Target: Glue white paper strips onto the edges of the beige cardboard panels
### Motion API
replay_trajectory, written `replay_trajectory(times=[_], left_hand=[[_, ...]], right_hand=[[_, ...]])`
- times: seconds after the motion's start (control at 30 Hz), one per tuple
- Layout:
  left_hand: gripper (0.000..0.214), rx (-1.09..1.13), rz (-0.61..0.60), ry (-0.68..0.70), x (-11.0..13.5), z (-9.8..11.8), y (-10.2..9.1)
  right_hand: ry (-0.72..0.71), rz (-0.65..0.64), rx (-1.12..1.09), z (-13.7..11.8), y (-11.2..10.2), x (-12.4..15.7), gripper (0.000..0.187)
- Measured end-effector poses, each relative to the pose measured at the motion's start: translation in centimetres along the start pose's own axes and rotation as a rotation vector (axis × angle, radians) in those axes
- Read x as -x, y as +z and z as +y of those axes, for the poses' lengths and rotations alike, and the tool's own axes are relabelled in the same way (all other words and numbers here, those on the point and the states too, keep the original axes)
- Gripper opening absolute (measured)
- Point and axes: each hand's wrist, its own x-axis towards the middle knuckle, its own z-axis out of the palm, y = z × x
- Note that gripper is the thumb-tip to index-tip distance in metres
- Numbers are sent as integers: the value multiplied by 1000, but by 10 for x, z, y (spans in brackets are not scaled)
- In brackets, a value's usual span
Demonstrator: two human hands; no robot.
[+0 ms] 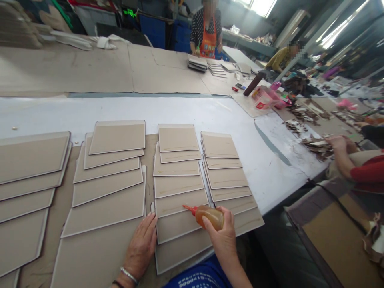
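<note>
My right hand (223, 230) is wrapped round a squeeze bottle (211, 218) of amber liquid, probably glue, tilted so its red nozzle points left. The tip is over a beige panel (177, 202) in the third column of overlapping panels. Thin brownish lines of the liquid show on several panels of that column and of the rightmost column (226, 178). My left hand (141, 244) lies flat, fingers stretched out, between the second column (105, 220) and the third, its fingertips at the panels' edges.
More panels (27, 160) overlap at the far left. Across the white table (222, 114) a person in an orange apron (207, 38) stands behind stacked panels (197, 63). A pink basket (270, 98) and dark roll (254, 83) stand right. A co-worker's hands (339, 146) touch scraps.
</note>
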Motion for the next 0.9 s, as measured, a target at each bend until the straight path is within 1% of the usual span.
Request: replay_trajectory(times=[0.13,0.27,0.4,0.67,0.73,0.8,0.83,0.9], left_hand=[[50,7,5,12,0,-1,0],[50,-19,5,44,0,-2,0],[50,-24,-2,54,1,-3,1],[53,-40,32,82,0,-3,0],[52,-36,33,80,0,-3,1],[50,-39,34,71,-1,-3,2],[49,-45,35,67,-1,-3,3],[46,-69,40,56,0,0,3]], right_hand=[[11,73,72,7,-15,-9,41],[32,122,132,12,-26,-15,42],[48,171,163,16,-31,-18,45],[76,205,140,18,-36,-20,45],[90,201,105,17,-34,-18,47],[138,171,19,13,-27,-14,49],[190,130,-58,10,-22,-11,51],[342,-14,-280,2,-12,-2,56]])
